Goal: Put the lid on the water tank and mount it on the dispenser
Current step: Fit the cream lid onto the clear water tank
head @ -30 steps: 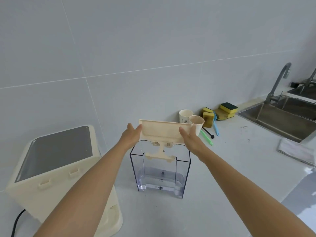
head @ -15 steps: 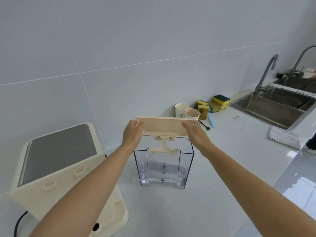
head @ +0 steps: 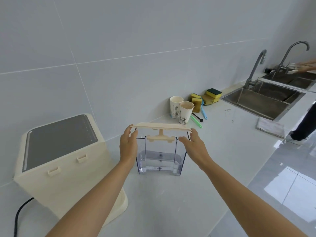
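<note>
Water tank: clear plastic, upright on the white counter, a little water in its base; stands just right of the dispenser and apart from it. Not yet lidded, not yet mounted.

Dispenser: cream housing, grey top panel, two small hooks on the facing side; left of the tank, black cord trailing from its lower left. Nothing is mounted on it.

Lid: cream, flat, held level just above the tank's rim, its T-shaped underside fitting hanging into the tank's mouth. Judged very nearly seated; a short press down remains, then the whole carry to the dispenser.

Left hand: fingers extended upward, tips supporting the lid's left end.

Right hand: likewise at the right end, fingers loosely spread.

Change noted: half a second earlier the lid was tilted with its face toward the camera and sat higher; it has since been levelled and lowered, the underside fitting now at rim height.
</note>
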Tool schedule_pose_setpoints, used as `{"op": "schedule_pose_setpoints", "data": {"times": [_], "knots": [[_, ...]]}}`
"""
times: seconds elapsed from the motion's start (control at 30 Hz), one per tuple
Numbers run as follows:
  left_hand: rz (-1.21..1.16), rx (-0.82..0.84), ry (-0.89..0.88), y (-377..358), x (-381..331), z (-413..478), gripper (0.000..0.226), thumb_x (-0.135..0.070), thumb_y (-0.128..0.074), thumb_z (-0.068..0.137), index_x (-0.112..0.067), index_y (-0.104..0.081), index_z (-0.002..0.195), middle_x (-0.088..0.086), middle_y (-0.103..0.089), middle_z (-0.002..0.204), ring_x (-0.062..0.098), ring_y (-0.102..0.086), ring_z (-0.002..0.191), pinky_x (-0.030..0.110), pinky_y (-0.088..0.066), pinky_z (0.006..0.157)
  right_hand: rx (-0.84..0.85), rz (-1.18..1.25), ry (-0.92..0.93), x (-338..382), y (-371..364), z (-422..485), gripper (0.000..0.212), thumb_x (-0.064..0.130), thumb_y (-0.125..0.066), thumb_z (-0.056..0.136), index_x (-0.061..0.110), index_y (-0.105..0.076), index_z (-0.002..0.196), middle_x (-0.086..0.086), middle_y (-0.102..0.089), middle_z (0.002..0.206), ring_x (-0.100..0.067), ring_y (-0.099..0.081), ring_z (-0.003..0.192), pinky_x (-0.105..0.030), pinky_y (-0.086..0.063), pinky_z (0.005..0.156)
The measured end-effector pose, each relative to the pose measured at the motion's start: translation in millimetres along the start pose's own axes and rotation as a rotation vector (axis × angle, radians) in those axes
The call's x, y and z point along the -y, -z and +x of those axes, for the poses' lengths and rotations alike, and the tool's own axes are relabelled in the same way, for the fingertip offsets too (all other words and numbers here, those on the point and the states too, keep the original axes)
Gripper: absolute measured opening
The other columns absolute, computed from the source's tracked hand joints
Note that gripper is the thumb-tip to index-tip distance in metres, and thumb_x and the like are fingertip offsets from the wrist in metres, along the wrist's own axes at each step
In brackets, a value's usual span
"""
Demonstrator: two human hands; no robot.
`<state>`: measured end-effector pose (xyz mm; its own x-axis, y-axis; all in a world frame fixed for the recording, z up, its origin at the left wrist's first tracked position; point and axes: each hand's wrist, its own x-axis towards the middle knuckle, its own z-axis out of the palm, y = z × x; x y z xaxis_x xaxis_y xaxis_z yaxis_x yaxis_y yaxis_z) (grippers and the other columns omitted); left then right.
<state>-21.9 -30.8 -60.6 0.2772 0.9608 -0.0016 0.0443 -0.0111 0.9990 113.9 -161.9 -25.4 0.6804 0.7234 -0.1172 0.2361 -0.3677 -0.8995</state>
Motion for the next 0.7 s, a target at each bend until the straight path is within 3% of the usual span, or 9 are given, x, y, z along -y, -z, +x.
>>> {"op": "schedule_pose_setpoints", "data": {"times": [0.07, 0.17, 0.33, 0.4, 0.47, 0.53, 0.63, 0.7], "knots": [[0.016, 0.016, 0.000, 3, 7, -4, 0.040, -0.029, -0.042, 0.089, -0.029, -0.044, 0.129, -0.001, -0.043, 0.139, 0.009, -0.040, 0.115, 0.026, -0.028, 0.096, -0.002, -0.006, -0.002, -7, -1, -3, 0.053, 0.023, -0.047, 0.084, 0.016, -0.027, 0.132, -0.001, -0.050, 0.080, -0.007, -0.043, 0.062, -0.019, -0.036, 0.050], [0.040, 0.033, 0.001, 5, 15, -8, 0.043, -0.025, -0.042, 0.090, -0.028, -0.041, 0.132, -0.002, -0.042, 0.140, 0.009, -0.039, 0.114, 0.027, -0.029, 0.094, -0.012, -0.021, -0.011, -15, -5, -5, 0.054, 0.019, -0.047, 0.083, 0.018, -0.027, 0.133, 0.004, -0.047, 0.078, -0.007, -0.043, 0.060, -0.018, -0.036, 0.049], [0.029, 0.036, 0.037, 6, 24, -13, 0.046, -0.019, -0.045, 0.087, -0.030, -0.040, 0.132, -0.009, -0.044, 0.125, 0.006, -0.040, 0.106, 0.026, -0.028, 0.091, -0.020, -0.039, -0.011, -20, -9, -12, 0.049, 0.017, -0.046, 0.081, 0.018, -0.032, 0.129, -0.017, -0.058, 0.104, -0.030, -0.056, 0.080, -0.023, -0.037, 0.051], [0.029, 0.051, 0.058, 6, 27, -13, 0.048, -0.019, -0.046, 0.087, -0.031, -0.038, 0.133, -0.010, -0.043, 0.119, 0.006, -0.040, 0.104, 0.027, -0.028, 0.091, -0.021, -0.072, -0.012, -20, -9, -12, 0.050, 0.015, -0.046, 0.082, 0.020, -0.031, 0.129, -0.021, -0.057, 0.112, -0.036, -0.057, 0.097, -0.033, -0.047, 0.059], [0.027, 0.075, 0.071, 6, 28, -13, 0.050, -0.020, -0.045, 0.087, -0.033, -0.035, 0.134, -0.013, -0.044, 0.115, 0.002, -0.044, 0.096, 0.028, -0.028, 0.090, -0.025, -0.090, -0.014, -21, -9, -12, 0.051, 0.014, -0.046, 0.082, 0.021, -0.029, 0.130, -0.023, -0.054, 0.121, -0.038, -0.052, 0.108, -0.044, -0.049, 0.079], [0.018, 0.107, 0.085, 6, 29, -13, 0.052, -0.021, -0.045, 0.087, -0.035, -0.031, 0.135, -0.015, -0.046, 0.113, -0.002, -0.045, 0.092, 0.028, -0.027, 0.090, -0.009, -0.104, -0.010, -21, -7, -10, 0.053, 0.015, -0.046, 0.082, 0.020, -0.027, 0.132, -0.021, -0.051, 0.126, -0.030, -0.055, 0.098, -0.042, -0.048, 0.077], [-0.065, 0.109, 0.142, 4, 27, -13, 0.057, -0.026, -0.047, 0.087, -0.034, -0.022, 0.138, -0.004, -0.034, 0.140, 0.011, -0.036, 0.117, 0.030, -0.024, 0.094, 0.012, -0.078, -0.029, -20, -2, -2, 0.066, 0.018, -0.046, 0.082, 0.018, -0.013, 0.140, -0.016, -0.038, 0.142, -0.022, -0.048, 0.090, -0.032, -0.042, 0.071], [-0.119, 0.074, 0.215, 2, 23, -12, 0.062, -0.033, -0.048, 0.086, -0.031, -0.016, 0.140, 0.001, -0.025, 0.149, 0.018, -0.030, 0.130, 0.033, -0.023, 0.097, -0.016, 0.000, -0.049, -18, 2, 10, 0.073, 0.022, -0.046, 0.083, 0.019, -0.004, 0.142, -0.013, -0.031, 0.147, -0.023, -0.044, 0.103, -0.032, -0.038, 0.079]]}}
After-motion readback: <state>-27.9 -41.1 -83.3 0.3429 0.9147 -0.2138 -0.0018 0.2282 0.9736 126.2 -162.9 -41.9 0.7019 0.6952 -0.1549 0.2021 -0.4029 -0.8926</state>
